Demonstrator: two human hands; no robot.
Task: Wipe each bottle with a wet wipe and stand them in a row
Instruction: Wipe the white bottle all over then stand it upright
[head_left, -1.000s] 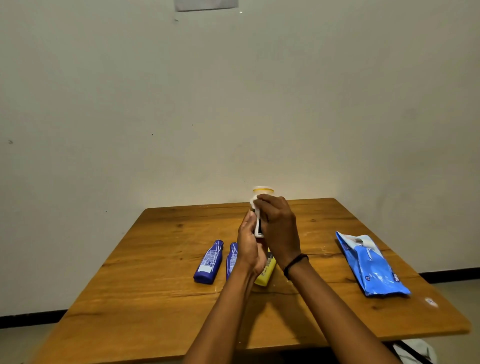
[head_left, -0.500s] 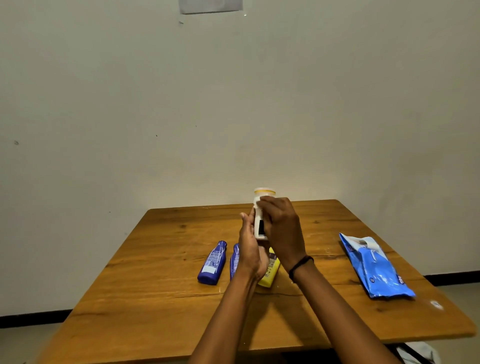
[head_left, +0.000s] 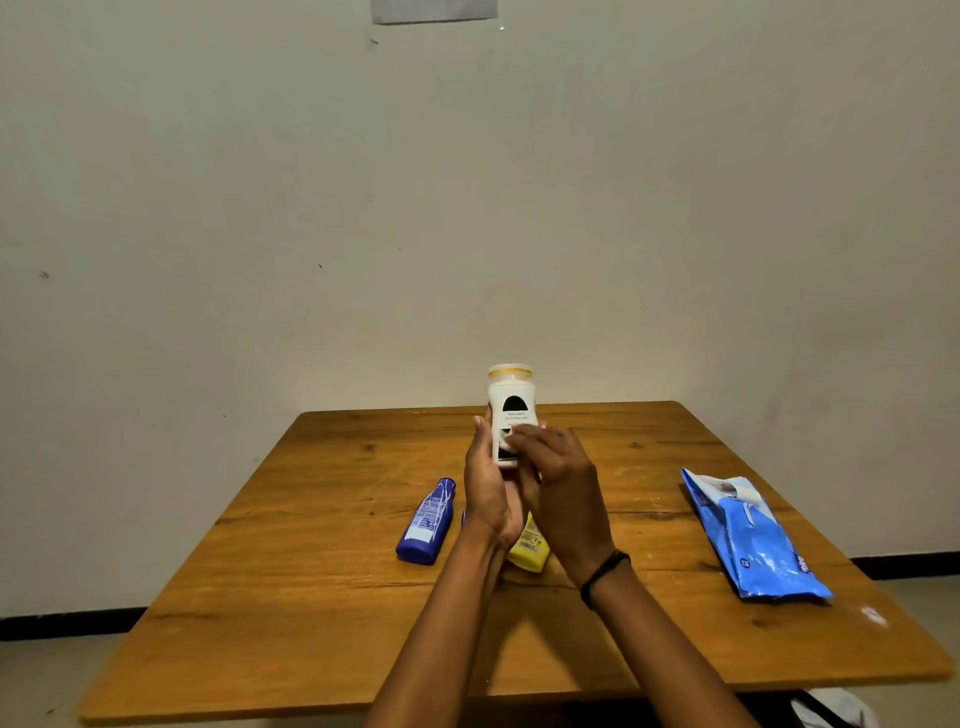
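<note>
My left hand (head_left: 485, 488) holds a white bottle (head_left: 511, 400) with a yellow-ringed cap upright above the wooden table (head_left: 311, 597). My right hand (head_left: 563, 488) lies across the bottle's lower front and presses a white wet wipe (head_left: 525, 429) against it. Only a sliver of the wipe shows under my fingers. A dark blue bottle (head_left: 427, 522) lies flat to the left of my hands. A yellow bottle (head_left: 529, 548) lies under my wrists. A second blue bottle (head_left: 464, 517) is almost wholly hidden behind my left wrist.
A blue pack of wet wipes (head_left: 753, 540) lies on the right side of the table, flap toward the wall. A small white scrap (head_left: 872, 614) sits near the right front corner. The table's far edge meets a plain wall.
The white bottle has turned, so its label with the black arch faces me. My right hand has slid from the bottle's top down to its lower front.
</note>
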